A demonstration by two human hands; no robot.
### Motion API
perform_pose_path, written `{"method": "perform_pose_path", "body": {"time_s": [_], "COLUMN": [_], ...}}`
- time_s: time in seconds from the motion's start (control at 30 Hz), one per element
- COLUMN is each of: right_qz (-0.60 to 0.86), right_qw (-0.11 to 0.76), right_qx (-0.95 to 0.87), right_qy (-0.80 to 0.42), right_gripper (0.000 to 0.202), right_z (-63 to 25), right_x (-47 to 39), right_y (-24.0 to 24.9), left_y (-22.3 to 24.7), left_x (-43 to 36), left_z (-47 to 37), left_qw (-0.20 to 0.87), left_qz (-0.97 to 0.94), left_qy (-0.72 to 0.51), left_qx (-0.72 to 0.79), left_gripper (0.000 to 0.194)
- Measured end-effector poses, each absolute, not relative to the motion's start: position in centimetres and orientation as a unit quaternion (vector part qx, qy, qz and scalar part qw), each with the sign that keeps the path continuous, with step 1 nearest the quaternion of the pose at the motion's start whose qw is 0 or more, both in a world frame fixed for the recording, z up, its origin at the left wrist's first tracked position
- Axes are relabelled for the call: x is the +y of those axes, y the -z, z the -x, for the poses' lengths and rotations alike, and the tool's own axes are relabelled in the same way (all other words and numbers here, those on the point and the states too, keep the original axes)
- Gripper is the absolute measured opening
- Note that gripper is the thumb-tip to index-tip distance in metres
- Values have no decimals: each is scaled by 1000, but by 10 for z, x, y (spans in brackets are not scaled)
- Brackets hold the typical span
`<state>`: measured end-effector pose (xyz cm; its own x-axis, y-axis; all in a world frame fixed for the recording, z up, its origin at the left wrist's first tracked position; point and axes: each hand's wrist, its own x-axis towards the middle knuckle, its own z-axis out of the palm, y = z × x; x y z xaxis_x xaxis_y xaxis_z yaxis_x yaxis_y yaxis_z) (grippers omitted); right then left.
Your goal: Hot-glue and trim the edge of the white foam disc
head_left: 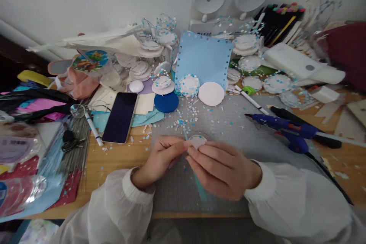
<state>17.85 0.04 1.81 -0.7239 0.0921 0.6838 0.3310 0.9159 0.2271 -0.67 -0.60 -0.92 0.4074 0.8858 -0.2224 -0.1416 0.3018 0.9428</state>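
Grey mat [175,202] over wooden table [114,164]. Small white disc [198,142] above the mat, between both hands. Judged light, thin and fairly stiff, likely to crease under a hard squeeze; best taken by the rim. Right hand [224,166]: fingers pinching the disc's near right edge. Left hand [160,158]: fingertips pinched on teal sliver [185,135] beside the disc. Teal strip [200,190] below, judged soft; link to sliver hidden. Farther out: paper bits [183,122], dark phone [120,118], blue glue gun [299,128].

Glossy dark phone [120,117], matt blue paper [204,59]
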Motion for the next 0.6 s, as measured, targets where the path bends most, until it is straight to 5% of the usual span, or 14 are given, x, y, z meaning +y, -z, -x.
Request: {"method": "perform_pose_path", "body": {"time_s": [0.23,0.4,0.5,0.6], "right_qz": [341,493,480,447], "right_qw": [471,595,595,580], "right_qx": [-811,-595,-524,-510], "right_qy": [-61,-222,-375,-451], "right_gripper": [24,14,8,6], "right_z": [-201,-210,-211,-209], "right_x": [-2,3,5,3], "right_y": [-6,9,16,20], "left_y": [2,7,12,15], "left_x": [-5,1,2,3], "left_z": [9,8,6,4], "left_qw": [428,267,252,254], "left_qz": [-687,-820,-844,-845], "left_qy": [-406,-273,-195,-197], "left_qx": [424,428,430,427], "left_gripper": [18,90,98,85]}}
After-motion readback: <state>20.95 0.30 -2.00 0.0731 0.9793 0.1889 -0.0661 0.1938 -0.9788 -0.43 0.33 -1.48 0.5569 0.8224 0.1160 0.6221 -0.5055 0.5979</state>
